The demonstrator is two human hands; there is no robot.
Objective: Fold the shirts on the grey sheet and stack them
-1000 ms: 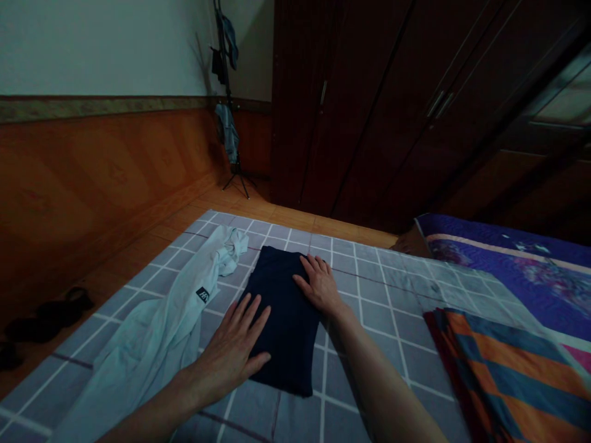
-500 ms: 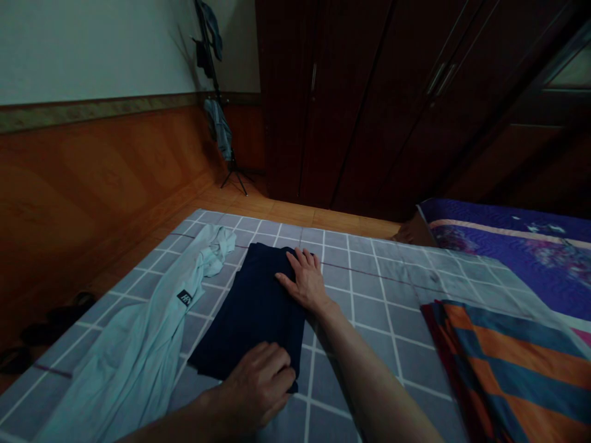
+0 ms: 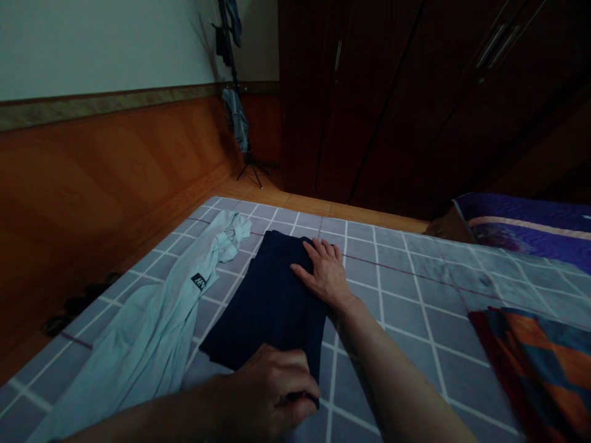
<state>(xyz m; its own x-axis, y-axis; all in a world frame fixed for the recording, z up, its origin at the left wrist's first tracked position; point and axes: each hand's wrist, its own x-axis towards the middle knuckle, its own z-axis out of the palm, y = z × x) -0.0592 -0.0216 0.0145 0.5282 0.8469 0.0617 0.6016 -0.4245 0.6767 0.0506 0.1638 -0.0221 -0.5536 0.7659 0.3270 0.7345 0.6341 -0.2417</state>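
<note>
- Piece in work: a folded navy cloth (image 3: 272,301), lying on the grey checked cloth (image 3: 388,295) in front of us, to the right of a pale blue-green garment (image 3: 152,332).
- Orientation: its long axis runs away from us, toward the dark wardrobe (image 3: 369,111). The right edge goes nearly straight out; the left edge slants, so the near end spreads wider, one corner pointing down and to the left.
- Left hand (image 3: 272,387): fingers curled and closed on the near edge of the navy cloth, close to its near right corner — a bit of dark fabric shows between thumb and fingers.
- Right hand (image 3: 327,277): open, palm down, fingers pointing away from us; it rests on the far right part of the navy cloth.
- Garment at left: stretched out lengthwise, bunched at its far end, apart from the navy cloth.
- Writing: a black label (image 3: 198,281) on that garment carries white letters, seen at a tilt. We read them as "HN" — reading uncertain.
- At right: a folded orange and blue cloth (image 3: 545,363) with a dark red edge, partly blurred, well apart from both hands.
</note>
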